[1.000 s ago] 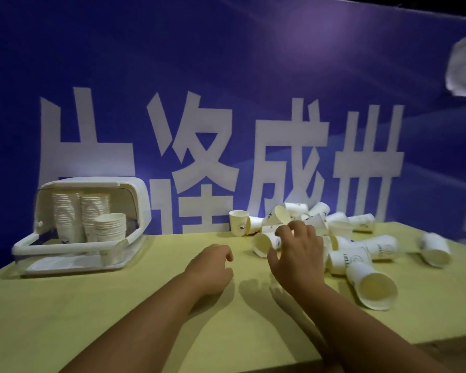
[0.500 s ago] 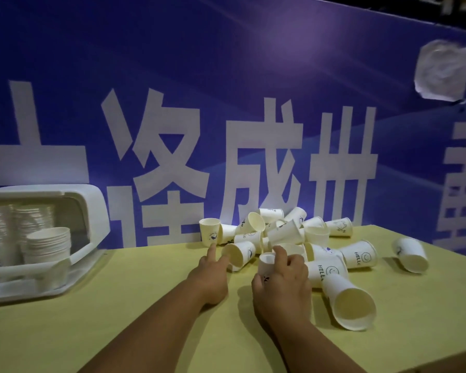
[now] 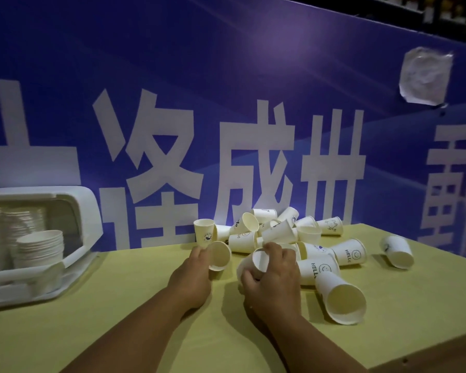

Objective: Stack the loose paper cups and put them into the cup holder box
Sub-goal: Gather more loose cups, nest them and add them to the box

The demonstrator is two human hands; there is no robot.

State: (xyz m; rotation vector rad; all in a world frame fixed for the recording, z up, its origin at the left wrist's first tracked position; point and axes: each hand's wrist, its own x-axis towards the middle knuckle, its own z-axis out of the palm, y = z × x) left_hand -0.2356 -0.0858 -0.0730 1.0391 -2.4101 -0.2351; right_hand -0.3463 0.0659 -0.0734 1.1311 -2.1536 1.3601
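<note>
- Nearest the camera, two bare forearms are reaching up from the bottom of the frame over the pale yellow-green tabletop (image 3: 97, 327).
- At centre frame the right hand (image 3: 273, 275) is curling its fingers around a white paper cup (image 3: 258, 261) lying on its side, mouth turned toward the camera.
- Just left of it, the left hand (image 3: 193, 275) is pinching the rim of a second tipped white cup (image 3: 219, 254) between thumb and fingers.
- At lower right a large tipped cup (image 3: 343, 301) is lying with its open mouth facing the viewer, right beside the right wrist.
- Behind the hands the heap of loose white paper cups (image 3: 280, 234) is lying jumbled, most on their sides; one lone cup (image 3: 398, 251) is resting apart near the right edge.
- At far left the white plastic cup holder box (image 3: 84, 211) is standing with its hood open, stacks of nested cups (image 3: 39, 249) already inside.
- Judged risks: a sleeve-free wrist sweeping sideways could roll the big tipped cup off the table's near edge; squeezing thin paper walls could crease a rim so it will not nest; the pile could scatter if a supporting cup is pulled.
- Several cups are reading "HELLO" with a smiley face; others carry small drawings too small to make out.
- Farthest back, the blue banner (image 3: 226, 76) is showing large white Chinese characters, among them "成" and "世"; the rest are partly cut off.
</note>
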